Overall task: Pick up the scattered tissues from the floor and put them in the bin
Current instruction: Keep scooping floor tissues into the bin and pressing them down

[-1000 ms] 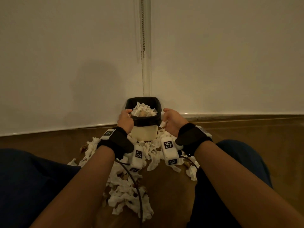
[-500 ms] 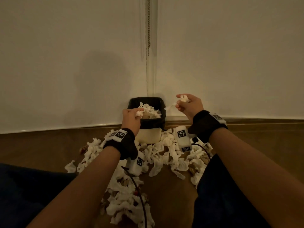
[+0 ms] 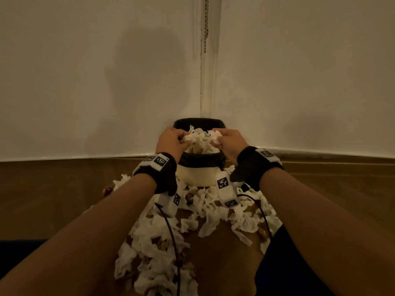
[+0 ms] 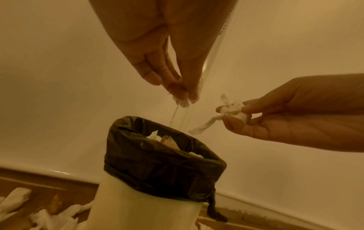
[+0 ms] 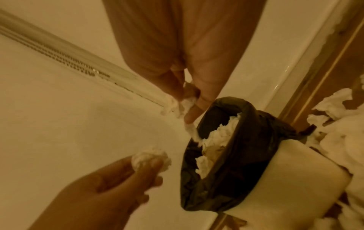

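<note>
The head view looks forward and down from above both forearms at the bin [image 3: 199,162] in the wall corner, frame centre. The left wrist view sits close below the left hand [image 4: 167,46], facing the bin [image 4: 157,163] and wall. The right wrist view, rolled sideways, shows the same bin [image 5: 246,155] at right.

Bin mouth nearly full, floor crowded in front

The bin [image 3: 202,175] stands at 12 o'clock, tight against the wall corner [image 3: 201,82], so nothing passes behind it. Heaped tissues [image 3: 199,138] fill its opening to the rim; only the air above stays free. Scattered tissues [image 3: 162,248] litter the floor from 5 to 7 o'clock.
</note>
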